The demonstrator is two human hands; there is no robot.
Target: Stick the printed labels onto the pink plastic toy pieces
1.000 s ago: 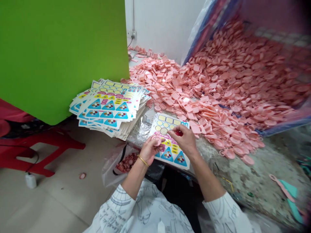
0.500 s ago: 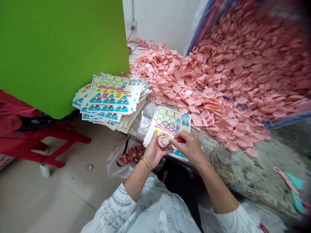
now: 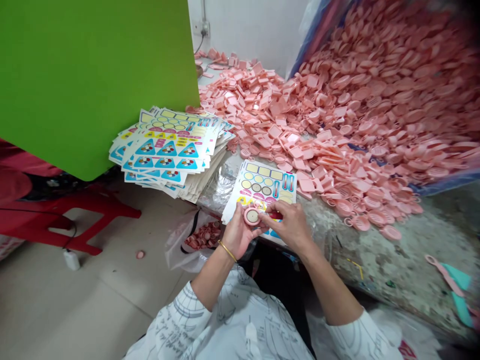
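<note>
My left hand [image 3: 238, 232] is shut on a round pink plastic piece [image 3: 252, 216] with a pale round disc seated in its middle. The fingertips of my right hand [image 3: 289, 226] touch the edge of that piece. A small red object [image 3: 276, 215] is partly hidden in my right hand. Just beneath both hands lies a printed sticker sheet [image 3: 262, 186] with yellow, blue and pink shapes, its lower part hidden by my hands.
A stack of printed sheets [image 3: 168, 150] lies to the left on crinkled foil [image 3: 221, 182]. A large heap of pink plastic pieces [image 3: 360, 115] fills the back right. A bag of pink pieces [image 3: 204, 236] hangs below. A green board [image 3: 90, 75] stands at left, above a red stool [image 3: 90, 215].
The pale disc has gone from over the sheet to inside the pink piece, and both hands have drawn together around it. The view has shifted slightly upward and right.
</note>
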